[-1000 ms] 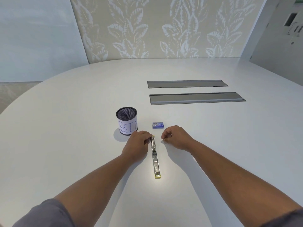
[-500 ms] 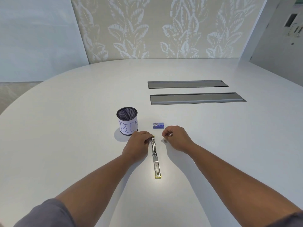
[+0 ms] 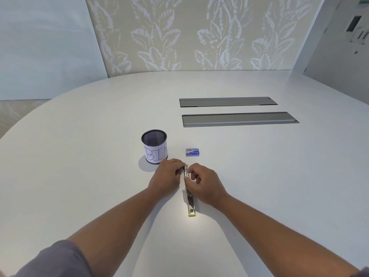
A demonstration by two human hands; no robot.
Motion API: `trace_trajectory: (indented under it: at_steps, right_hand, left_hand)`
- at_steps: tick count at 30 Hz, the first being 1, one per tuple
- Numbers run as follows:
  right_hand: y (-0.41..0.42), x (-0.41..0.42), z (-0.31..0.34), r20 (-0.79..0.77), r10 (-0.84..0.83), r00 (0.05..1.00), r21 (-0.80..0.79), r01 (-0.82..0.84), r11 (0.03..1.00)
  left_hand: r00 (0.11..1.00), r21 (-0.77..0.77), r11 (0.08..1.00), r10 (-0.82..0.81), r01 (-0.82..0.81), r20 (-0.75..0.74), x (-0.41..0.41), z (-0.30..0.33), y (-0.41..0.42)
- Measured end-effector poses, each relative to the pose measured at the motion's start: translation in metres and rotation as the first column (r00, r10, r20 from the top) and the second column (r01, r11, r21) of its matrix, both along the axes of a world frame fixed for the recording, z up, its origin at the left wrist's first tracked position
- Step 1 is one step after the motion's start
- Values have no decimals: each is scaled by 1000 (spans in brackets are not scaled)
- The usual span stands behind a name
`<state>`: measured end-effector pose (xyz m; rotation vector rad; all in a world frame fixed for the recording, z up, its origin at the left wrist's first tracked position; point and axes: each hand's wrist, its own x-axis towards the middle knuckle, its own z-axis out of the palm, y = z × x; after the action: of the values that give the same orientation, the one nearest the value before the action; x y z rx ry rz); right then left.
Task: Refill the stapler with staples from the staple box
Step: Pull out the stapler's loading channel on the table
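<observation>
1. Since the earlier frame the right hand (image 3: 205, 183) has come in from just beside the stapler (image 3: 189, 193) and now sits over its far half, fingers curled as if pinching something small onto the channel; what it holds is too small to tell.
2. The left hand (image 3: 166, 179) grips the stapler's far end from the other side, steadying it.
3. The stapler lies flat and opened out on the table (image 3: 79, 176), running from between the hands back toward the person.
4. Rigid metal, light, likely to skid on the smooth top: best held by its side rails.
5. Beyond the fingers lies the staple box (image 3: 192, 152), apparently closed.
6. Beyond the left hand stands a mesh cup (image 3: 154, 145).
</observation>
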<state>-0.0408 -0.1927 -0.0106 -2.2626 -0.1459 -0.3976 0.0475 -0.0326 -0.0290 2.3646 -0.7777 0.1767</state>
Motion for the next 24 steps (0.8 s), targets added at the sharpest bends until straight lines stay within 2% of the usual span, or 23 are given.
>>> trace_trajectory:
  at_steps: [3, 14, 24]
  right_hand:
    - [1, 2, 1, 20, 10, 1000, -53, -9, 999]
    - [4, 16, 4, -112, -49, 992, -136, 33, 990]
    - [11, 9, 8, -49, -75, 996, -270, 59, 961]
  left_hand:
    - [1000, -16, 1000, -4, 4, -7, 0, 1, 0]
    - [1000, 22, 1000, 6, -7, 29, -1, -2, -1]
    - [1000, 28, 999, 18, -18, 19, 0, -4, 0]
